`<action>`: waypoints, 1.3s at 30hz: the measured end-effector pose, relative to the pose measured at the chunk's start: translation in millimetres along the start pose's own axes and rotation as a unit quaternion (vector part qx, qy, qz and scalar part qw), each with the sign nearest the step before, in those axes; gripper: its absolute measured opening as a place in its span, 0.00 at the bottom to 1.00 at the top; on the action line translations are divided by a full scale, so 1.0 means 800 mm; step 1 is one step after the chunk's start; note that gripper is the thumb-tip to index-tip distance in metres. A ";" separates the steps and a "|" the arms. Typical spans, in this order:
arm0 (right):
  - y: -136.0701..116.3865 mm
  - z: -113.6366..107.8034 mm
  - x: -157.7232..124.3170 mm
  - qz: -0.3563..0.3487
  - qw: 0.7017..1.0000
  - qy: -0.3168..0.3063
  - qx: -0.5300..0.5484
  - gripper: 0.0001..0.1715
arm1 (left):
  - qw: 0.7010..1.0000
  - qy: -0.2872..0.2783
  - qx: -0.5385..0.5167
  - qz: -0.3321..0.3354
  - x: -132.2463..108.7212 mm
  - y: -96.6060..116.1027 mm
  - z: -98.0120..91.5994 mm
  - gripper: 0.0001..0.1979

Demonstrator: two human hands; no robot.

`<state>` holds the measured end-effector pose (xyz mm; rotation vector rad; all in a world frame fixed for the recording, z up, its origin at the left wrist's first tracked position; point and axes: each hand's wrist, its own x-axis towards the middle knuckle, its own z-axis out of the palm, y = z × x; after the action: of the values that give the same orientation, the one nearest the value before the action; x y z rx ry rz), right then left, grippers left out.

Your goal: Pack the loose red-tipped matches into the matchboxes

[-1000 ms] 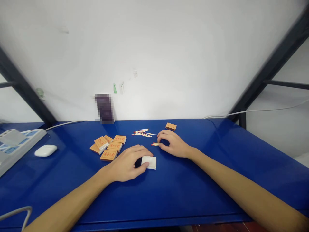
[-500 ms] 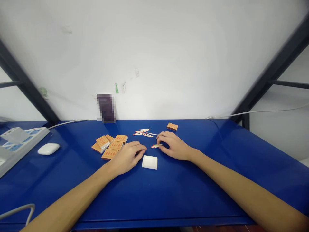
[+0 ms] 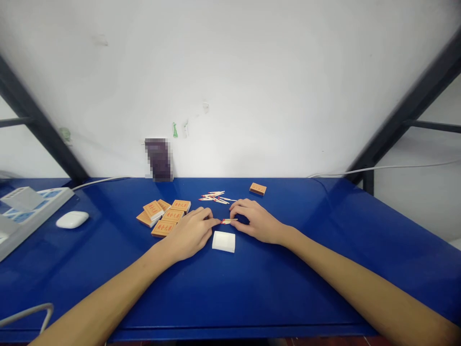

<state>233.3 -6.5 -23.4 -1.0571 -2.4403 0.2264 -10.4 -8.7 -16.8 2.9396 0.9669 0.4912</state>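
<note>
A small bundle of matches [image 3: 227, 221] with red heads lies between my two hands, heads to the left. My right hand [image 3: 254, 220] has its thumb and fingers closed at the right end of these matches. From the other side, my left hand [image 3: 192, 230] points its forefinger at the red heads, its tip touching or nearly touching them. That hand holds nothing and rests beside the orange matchboxes [image 3: 173, 216]. Just in front of the bundle sits a white matchbox tray [image 3: 224, 241]. Behind it, several loose matches [image 3: 214, 197] lie in a scattered pile.
One orange matchbox [image 3: 258, 188] lies apart at the back right. To the left are a white earphone case [image 3: 72, 219] and a power strip [image 3: 54, 199]. A dark, blurred-out object [image 3: 159, 161] leans on the wall behind the blue table [image 3: 288, 298].
The right hand and its matches have shifted slightly left and nearer. My left forefinger has stretched out to the match heads. The matchboxes and tray stay put.
</note>
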 end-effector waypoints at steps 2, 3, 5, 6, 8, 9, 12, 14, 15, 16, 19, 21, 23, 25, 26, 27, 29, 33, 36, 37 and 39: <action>0.000 0.001 0.000 0.004 1.000 0.001 0.003 0.06 | 1.000 0.003 -0.001 0.001 0.000 0.000 0.000 0.17; 0.000 0.001 0.001 0.006 1.000 0.000 0.004 0.06 | 1.000 0.001 0.000 0.001 0.001 0.001 0.000 0.17; 0.000 0.001 0.001 0.009 1.000 -0.004 0.003 0.06 | 1.000 -0.006 0.006 0.003 0.002 0.002 -0.001 0.18; 0.000 0.001 0.001 0.010 1.000 -0.006 0.003 0.06 | 1.000 -0.011 0.010 0.005 0.002 0.002 -0.002 0.18; -0.001 0.000 0.001 0.012 1.000 -0.009 0.003 0.06 | 1.000 -0.018 0.015 0.007 0.003 0.003 -0.003 0.19; -0.001 0.000 0.001 0.012 1.000 -0.010 0.003 0.06 | 1.000 -0.020 0.016 0.007 0.003 0.003 -0.004 0.19; -0.002 0.000 0.000 0.010 1.000 -0.011 0.005 0.07 | 1.000 -0.018 0.016 0.007 0.003 0.003 -0.003 0.18; -0.002 -0.001 0.000 0.011 1.000 -0.011 0.009 0.08 | 1.000 -0.014 0.020 0.007 0.002 0.002 -0.002 0.17; -0.002 -0.001 -0.001 0.014 1.000 -0.010 0.014 0.08 | 1.000 -0.011 0.024 0.005 0.002 0.002 -0.001 0.16; -0.001 -0.001 -0.001 0.017 1.000 -0.007 0.021 0.09 | 1.000 -0.008 0.027 0.001 0.002 0.002 -0.001 0.16; 0.003 0.001 -0.002 0.028 0.998 0.012 0.048 0.19 | 0.999 0.002 0.031 -0.022 0.001 0.002 0.000 0.15; 0.008 0.002 -0.001 0.034 0.997 0.029 0.062 0.20 | 0.999 0.008 0.027 -0.029 0.001 0.002 0.000 0.14; 0.012 0.002 0.000 0.042 0.996 0.040 0.072 0.21 | 0.999 0.013 0.026 -0.030 0.001 0.002 0.001 0.14; 0.016 0.003 0.003 0.047 0.995 0.038 0.076 0.22 | 0.999 0.017 0.027 -0.028 0.001 0.001 0.002 0.13; 0.017 0.003 0.005 0.047 0.996 0.029 0.071 0.22 | 0.999 0.020 0.028 -0.027 0.001 0.001 0.004 0.13; 0.018 0.003 0.008 0.045 0.997 0.021 0.059 0.22 | 0.999 0.024 0.029 -0.025 0.001 0.001 0.005 0.13; 0.020 0.003 0.014 0.041 0.999 0.007 0.021 0.22 | 0.999 0.035 0.030 -0.022 0.001 0.000 0.008 0.12; 0.020 0.004 0.027 0.022 0.998 -0.042 -0.036 0.24 | 0.998 0.036 0.038 -0.021 -0.002 0.003 0.008 0.12; 0.021 0.004 0.034 0.019 0.998 -0.047 -0.025 0.24 | 0.999 0.017 0.039 -0.030 -0.004 0.006 0.003 0.14; 0.022 0.004 0.035 0.014 0.999 -0.044 -0.009 0.24 | 0.999 0.007 0.034 -0.031 -0.004 0.006 0.002 0.14; 0.025 0.006 0.038 0.008 0.999 -0.040 0.015 0.24 | 0.999 -0.007 0.018 -0.026 -0.004 0.006 0.000 0.16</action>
<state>225.9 29.2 -23.2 -1.0740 -2.4934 0.3146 -10.1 -14.8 -16.9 2.9369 1.0587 0.4545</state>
